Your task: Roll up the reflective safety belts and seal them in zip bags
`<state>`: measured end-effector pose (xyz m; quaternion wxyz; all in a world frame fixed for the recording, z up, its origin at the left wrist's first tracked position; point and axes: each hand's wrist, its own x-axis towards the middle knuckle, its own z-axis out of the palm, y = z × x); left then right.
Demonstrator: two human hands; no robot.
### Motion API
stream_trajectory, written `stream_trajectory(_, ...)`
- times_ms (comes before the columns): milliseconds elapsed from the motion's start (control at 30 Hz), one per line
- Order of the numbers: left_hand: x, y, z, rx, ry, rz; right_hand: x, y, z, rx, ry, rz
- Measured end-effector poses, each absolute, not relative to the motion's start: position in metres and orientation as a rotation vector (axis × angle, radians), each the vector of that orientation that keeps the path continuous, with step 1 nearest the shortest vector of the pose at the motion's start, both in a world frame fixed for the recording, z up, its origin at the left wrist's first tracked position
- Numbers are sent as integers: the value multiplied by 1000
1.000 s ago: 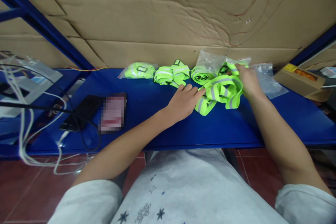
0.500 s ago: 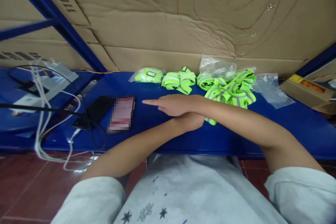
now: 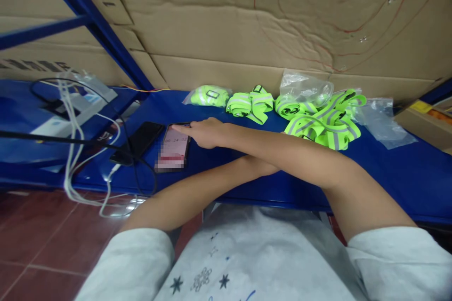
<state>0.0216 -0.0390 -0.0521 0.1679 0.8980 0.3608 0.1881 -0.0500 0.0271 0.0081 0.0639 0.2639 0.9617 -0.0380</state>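
My right hand (image 3: pixel 206 132) reaches across to the left, its index finger stretched out over the top of a phone (image 3: pixel 173 148) with a pink-white screen. The fingertip is on or just above the screen; the other fingers look curled, and nothing is held. Beneath the right forearm my left hand (image 3: pixel 267 166) shows only in part, its fingers hidden. It lies close to a loose heap of neon-green reflective straps (image 3: pixel 323 124). Farther back are a coiled green strap (image 3: pixel 250 105) with a buckle and a bagged green strap (image 3: pixel 209 96).
A black phone or power bank (image 3: pixel 139 142) lies left of the lit phone, among white cables (image 3: pixel 67 150) and a black cord. Clear plastic bags (image 3: pixel 390 124) and an open cardboard box (image 3: pixel 432 122) are at the right. Cardboard (image 3: pixel 212 33) backs the blue shelf (image 3: pixel 381 183).
My right hand has moved left, from short of the phone to its screen. My left hand has slipped further beneath the right forearm. The view has shifted slightly.
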Motion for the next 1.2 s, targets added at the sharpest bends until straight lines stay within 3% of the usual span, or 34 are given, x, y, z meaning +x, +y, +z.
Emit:
stream_trajectory(233,15,-36,-32,2725,783,480,51,9,44,965,3201,-221)
stream_trajectory(533,-7,-33,0,3146,743,172,244,-21,17,1325,3171,-619)
stream_trajectory(800,-27,-31,-1,3276,780,108,246,-12,-15,1201,3077,-581)
stream_trajectory(1200,-43,-18,13,3239,1108,755,244,-27,-12,1414,3112,-339)
